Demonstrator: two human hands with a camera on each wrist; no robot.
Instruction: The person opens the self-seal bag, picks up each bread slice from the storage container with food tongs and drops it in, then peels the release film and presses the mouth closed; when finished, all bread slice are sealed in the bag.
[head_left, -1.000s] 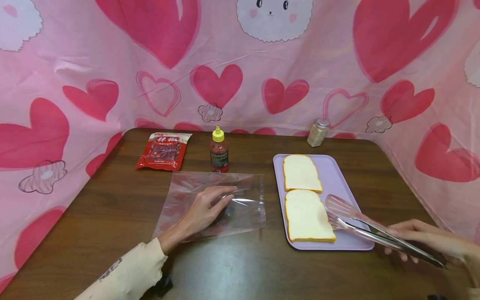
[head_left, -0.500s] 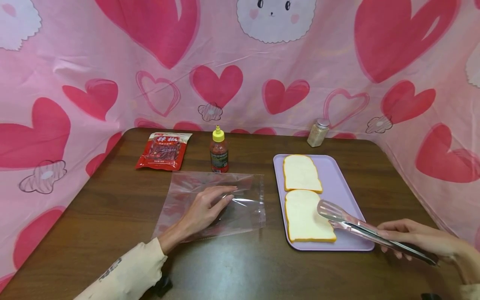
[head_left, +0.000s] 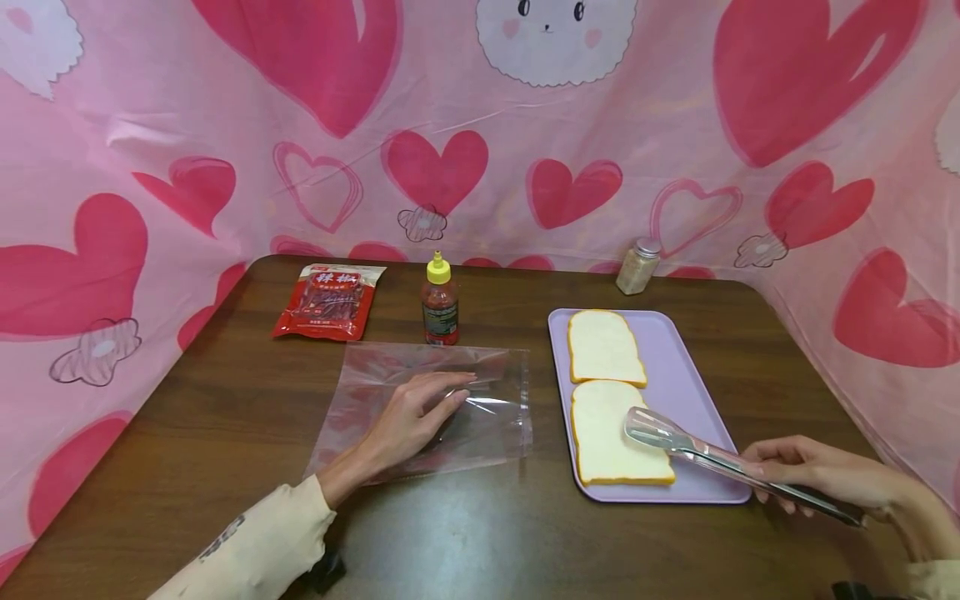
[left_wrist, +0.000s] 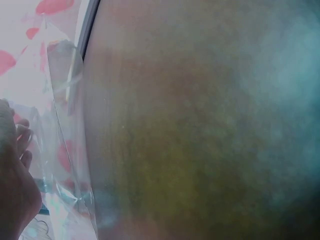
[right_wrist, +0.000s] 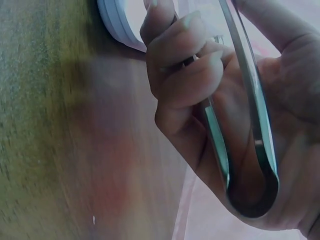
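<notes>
My right hand (head_left: pixel 821 475) grips a pair of metal tongs (head_left: pixel 720 460) by the handle end. In the right wrist view the tongs' bent end (right_wrist: pixel 252 202) lies against the palm, with curled fingers (right_wrist: pixel 192 82) round one arm. Their slotted tip overlaps the right part of the near bread slice (head_left: pixel 611 442), and the two tips look close together. A second bread slice (head_left: pixel 603 346) lies just behind it, both on a lilac tray (head_left: pixel 682 367). Over a flat clear plastic bag (head_left: pixel 495 429) rests my left hand (head_left: pixel 412 417), fingers extended and relaxed.
Behind the bag stand a sauce bottle (head_left: pixel 440 308) with a yellow cap and a red packet (head_left: pixel 330 302). A small glass jar (head_left: pixel 637 268) is at the back right of the brown wooden table (head_left: pixel 210 433). Pink heart-print cloth (head_left: pixel 300 100) surrounds the table.
The right hand has moved a little left, carrying the tongs' tips further over the near slice. The tongs' two arms have drawn together. My left hand has stayed put.
</notes>
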